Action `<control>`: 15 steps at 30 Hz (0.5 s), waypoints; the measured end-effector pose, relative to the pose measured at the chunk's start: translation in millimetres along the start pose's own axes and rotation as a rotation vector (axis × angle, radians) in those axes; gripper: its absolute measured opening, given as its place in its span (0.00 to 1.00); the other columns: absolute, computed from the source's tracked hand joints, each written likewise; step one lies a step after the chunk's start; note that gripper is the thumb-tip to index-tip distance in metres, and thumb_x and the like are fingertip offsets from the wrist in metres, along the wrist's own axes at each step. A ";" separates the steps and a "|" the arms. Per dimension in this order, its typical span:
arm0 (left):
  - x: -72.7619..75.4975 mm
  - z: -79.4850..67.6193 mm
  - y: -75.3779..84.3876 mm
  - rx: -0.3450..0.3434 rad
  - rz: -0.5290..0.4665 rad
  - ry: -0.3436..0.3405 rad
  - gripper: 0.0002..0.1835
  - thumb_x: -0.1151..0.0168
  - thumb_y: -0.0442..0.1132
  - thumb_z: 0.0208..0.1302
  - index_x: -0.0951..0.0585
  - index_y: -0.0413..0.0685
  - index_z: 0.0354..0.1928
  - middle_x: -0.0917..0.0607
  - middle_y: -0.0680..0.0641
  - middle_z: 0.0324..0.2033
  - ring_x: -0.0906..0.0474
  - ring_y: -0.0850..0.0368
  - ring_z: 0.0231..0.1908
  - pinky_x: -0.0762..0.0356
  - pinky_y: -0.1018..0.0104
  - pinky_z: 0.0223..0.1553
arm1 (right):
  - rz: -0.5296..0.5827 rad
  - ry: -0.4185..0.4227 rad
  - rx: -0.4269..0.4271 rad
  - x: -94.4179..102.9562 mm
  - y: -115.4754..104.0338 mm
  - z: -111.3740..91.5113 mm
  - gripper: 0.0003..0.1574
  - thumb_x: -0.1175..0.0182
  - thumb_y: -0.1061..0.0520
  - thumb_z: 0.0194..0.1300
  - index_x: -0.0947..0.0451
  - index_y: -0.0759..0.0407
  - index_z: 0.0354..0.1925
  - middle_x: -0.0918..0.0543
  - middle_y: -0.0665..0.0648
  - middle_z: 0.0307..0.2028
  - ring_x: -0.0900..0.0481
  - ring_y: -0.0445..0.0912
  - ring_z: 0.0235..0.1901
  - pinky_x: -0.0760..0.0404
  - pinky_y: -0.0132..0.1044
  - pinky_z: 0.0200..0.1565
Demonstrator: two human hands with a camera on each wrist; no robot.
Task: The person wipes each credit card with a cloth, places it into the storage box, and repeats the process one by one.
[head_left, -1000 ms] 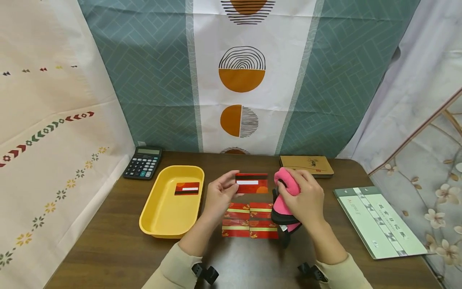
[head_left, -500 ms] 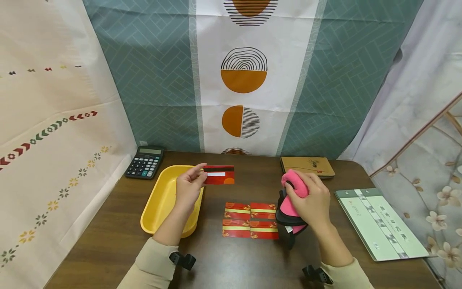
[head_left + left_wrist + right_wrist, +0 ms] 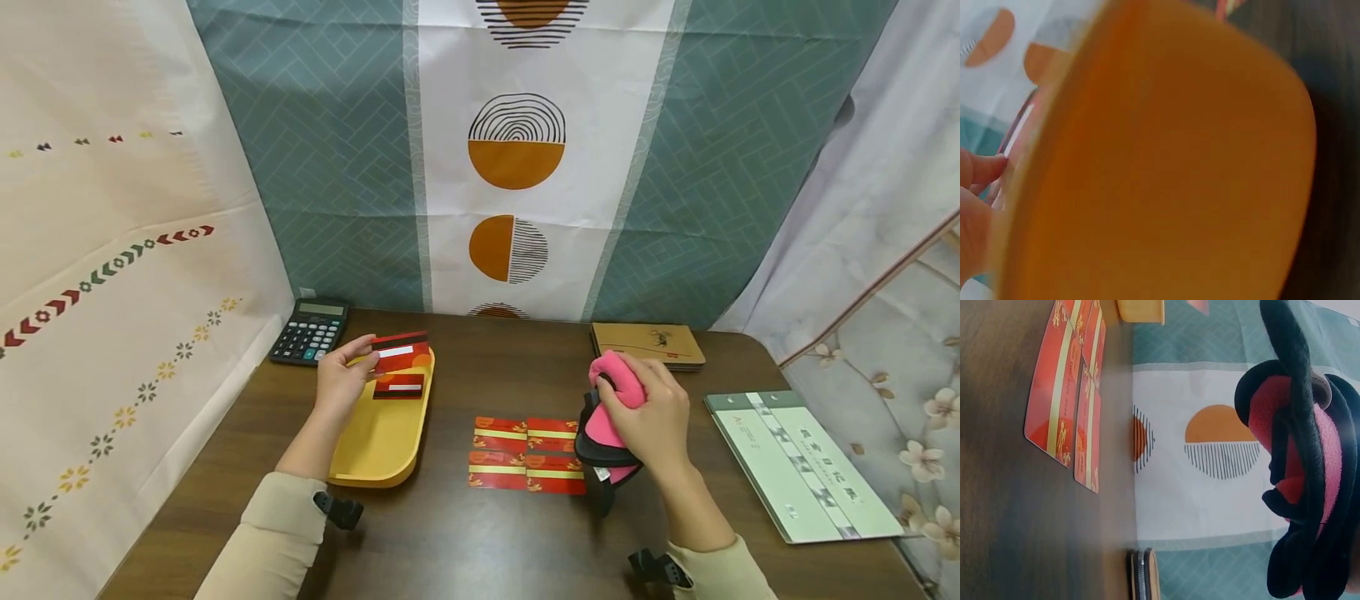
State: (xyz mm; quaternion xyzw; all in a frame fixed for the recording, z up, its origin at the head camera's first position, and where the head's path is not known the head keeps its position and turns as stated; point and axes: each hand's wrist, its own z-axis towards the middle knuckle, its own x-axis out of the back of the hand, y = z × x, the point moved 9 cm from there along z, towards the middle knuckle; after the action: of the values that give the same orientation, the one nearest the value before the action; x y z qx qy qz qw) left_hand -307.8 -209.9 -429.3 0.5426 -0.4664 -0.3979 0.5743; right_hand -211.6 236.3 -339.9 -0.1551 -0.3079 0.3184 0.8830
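My left hand [image 3: 341, 383] pinches a red bank card [image 3: 411, 360] with a black stripe and a white strip, held over the far end of the yellow tray [image 3: 375, 454]. Another red card [image 3: 388, 395] shows just below it, inside the tray. In the left wrist view the tray's outer side [image 3: 1172, 156] fills most of the picture, with the thumb at the left edge. My right hand [image 3: 656, 417] grips a pink and black plush item [image 3: 598, 432], folded over, its kind unclear; the right wrist view shows its black strap [image 3: 1304, 412].
Several red cards with gold stripes [image 3: 498, 475] lie in a block on the table, left of the plush item. A calculator [image 3: 309, 332] is at back left, a flat tan item [image 3: 637, 337] at back right, and a pale green book [image 3: 802, 467] on the right.
My left hand has carried the card leftward from the middle of the table to over the tray. My right hand with the plush item has shifted slightly right.
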 end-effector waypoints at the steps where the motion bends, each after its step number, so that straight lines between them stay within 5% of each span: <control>1: 1.9 2.7 -5.3 0.016 0.015 -0.004 0.22 0.40 0.29 0.72 0.23 0.39 0.66 0.24 0.37 0.55 0.19 0.62 0.38 0.14 0.65 0.44 | 0.002 0.000 -0.002 -0.3 0.5 -0.4 0.27 0.23 0.60 0.49 0.14 0.63 0.50 0.15 0.62 0.37 0.19 0.53 0.31 0.24 0.43 0.24; 5: 4.8 13.7 -23.5 0.045 0.109 -0.035 0.22 0.43 0.27 0.72 0.24 0.35 0.66 0.24 0.34 0.56 0.20 0.61 0.36 0.13 0.67 0.41 | 0.007 -0.006 -0.012 -1.7 2.3 -1.7 0.26 0.23 0.60 0.49 0.14 0.63 0.50 0.15 0.62 0.37 0.20 0.52 0.30 0.24 0.42 0.24; 11: 0.0 23.4 -35.5 -0.016 0.378 -0.075 0.20 0.42 0.27 0.70 0.21 0.33 0.62 0.19 0.31 0.54 0.20 0.58 0.35 0.16 0.73 0.33 | 0.001 -0.017 -0.014 -3.4 3.8 -2.1 0.27 0.23 0.59 0.50 0.14 0.61 0.50 0.15 0.61 0.36 0.20 0.51 0.29 0.25 0.38 0.23; 15: -4.2 23.5 -39.7 -0.027 0.449 -0.113 0.20 0.43 0.26 0.69 0.23 0.30 0.63 0.19 0.29 0.53 0.17 0.53 0.35 0.17 0.74 0.30 | -0.010 -0.023 -0.019 -4.3 5.5 -2.4 0.27 0.22 0.58 0.50 0.13 0.61 0.50 0.15 0.60 0.36 0.20 0.50 0.29 0.26 0.38 0.24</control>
State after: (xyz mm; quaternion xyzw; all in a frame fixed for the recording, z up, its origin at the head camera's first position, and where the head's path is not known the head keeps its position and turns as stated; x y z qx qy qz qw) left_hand -329.6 -215.6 -469.7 0.3944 -0.6013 -0.2960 0.6288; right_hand -215.2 237.4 -346.2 -0.1580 -0.3220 0.3128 0.8795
